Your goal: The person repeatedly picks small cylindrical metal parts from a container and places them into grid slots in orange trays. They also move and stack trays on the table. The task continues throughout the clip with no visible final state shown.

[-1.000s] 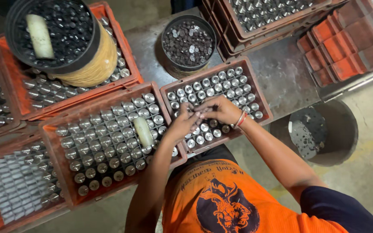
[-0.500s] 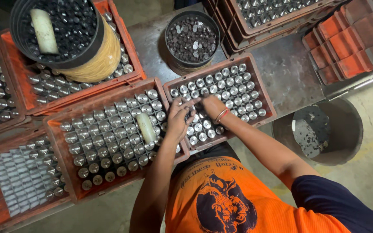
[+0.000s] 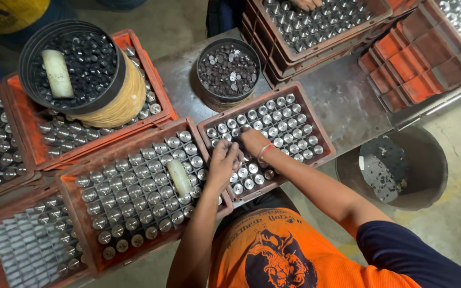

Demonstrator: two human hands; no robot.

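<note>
Both hands, left (image 3: 223, 161) and right (image 3: 253, 142), meet over the small crate (image 3: 324, 154) of metal cylinders (image 3: 289, 130); grip unclear. A bowl of dark caps (image 3: 228, 69) sits just beyond.

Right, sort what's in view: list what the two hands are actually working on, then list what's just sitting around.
In hand:
left hand
right hand
small red plastic crate of upright silver metal cylinders

Sitting around:
larger red crate of silver cylinders with a pale stick on top
round black tub of dark caps
grey bucket on the floor
stacked red crates
</note>
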